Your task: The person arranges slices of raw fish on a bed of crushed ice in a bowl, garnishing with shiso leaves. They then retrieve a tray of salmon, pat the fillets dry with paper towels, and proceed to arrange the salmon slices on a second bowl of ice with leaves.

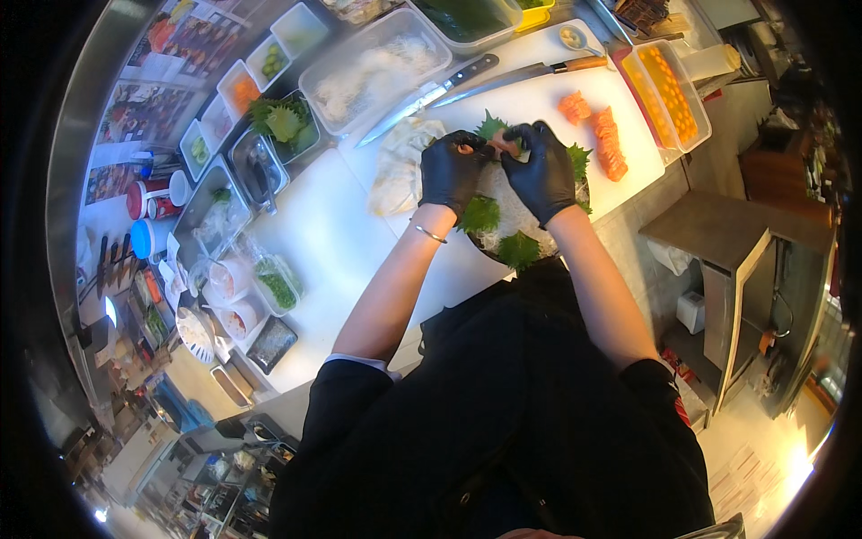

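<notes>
Both my hands wear black gloves and meet over a dark round dish [486,252]. A pinkish slice of what looks like raw fish [504,144] is pinched between the fingertips of my left hand [454,168] and my right hand [539,172]. White shredded strands, probably daikon [506,209], fill the dish. Green shiso leaves [519,250] stand around its edge, partly hidden by my hands. Beside my left hand lies a crumpled whitish cloth [401,165]. Right of the dish, sliced salmon [608,145] and a smaller salmon portion [574,108] rest on the white cutting board [640,151].
Two long knives, one black-handled [475,69] and one wooden-handled [579,65], lie beyond the dish. A plastic tub of white shreds [374,74] stands behind them. Orange-filled containers [667,94] border the right side. Garnish tubs [273,64] and a shiso container [286,128] line the left.
</notes>
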{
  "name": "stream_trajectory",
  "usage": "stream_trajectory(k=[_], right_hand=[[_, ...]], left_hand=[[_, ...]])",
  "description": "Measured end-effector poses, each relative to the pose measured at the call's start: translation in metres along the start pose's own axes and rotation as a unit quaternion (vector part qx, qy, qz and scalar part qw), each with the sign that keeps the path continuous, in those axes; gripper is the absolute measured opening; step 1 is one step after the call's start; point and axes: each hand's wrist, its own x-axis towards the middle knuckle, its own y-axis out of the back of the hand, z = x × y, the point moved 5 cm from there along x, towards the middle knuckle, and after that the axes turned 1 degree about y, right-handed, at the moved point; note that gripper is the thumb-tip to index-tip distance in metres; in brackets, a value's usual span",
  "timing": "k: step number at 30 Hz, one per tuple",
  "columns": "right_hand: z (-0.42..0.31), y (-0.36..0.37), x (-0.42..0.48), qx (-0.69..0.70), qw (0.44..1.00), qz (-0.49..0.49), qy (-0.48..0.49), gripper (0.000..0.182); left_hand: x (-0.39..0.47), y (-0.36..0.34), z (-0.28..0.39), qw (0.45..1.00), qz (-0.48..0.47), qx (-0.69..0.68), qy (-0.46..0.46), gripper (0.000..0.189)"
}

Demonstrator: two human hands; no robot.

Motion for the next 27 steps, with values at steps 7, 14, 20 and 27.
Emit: stream_trajectory(k=[7,14,20,27], right_hand=[[0.020,-0.015,0.025,0.060,0.981,-0.178,0.040,0.014],[0.013,-0.007,0.016,0.071,0.991,-0.108,0.035,0.012],[0.018,-0.006,0.010,0.096,0.992,-0.071,0.029,0.012],[-0.019,0.019,0.016,0.315,0.946,-0.073,-0.011,0.019]], left_hand=[[0.002,0.005,0.000,0.996,-0.069,0.048,0.013,0.019],[0.004,0.009,0.005,0.996,-0.071,0.051,0.026,0.018],[0.006,0.030,-0.022,0.942,-0.132,-0.286,0.121,0.030],[-0.013,0.036,0.036,0.849,-0.122,-0.508,0.078,0.033]])
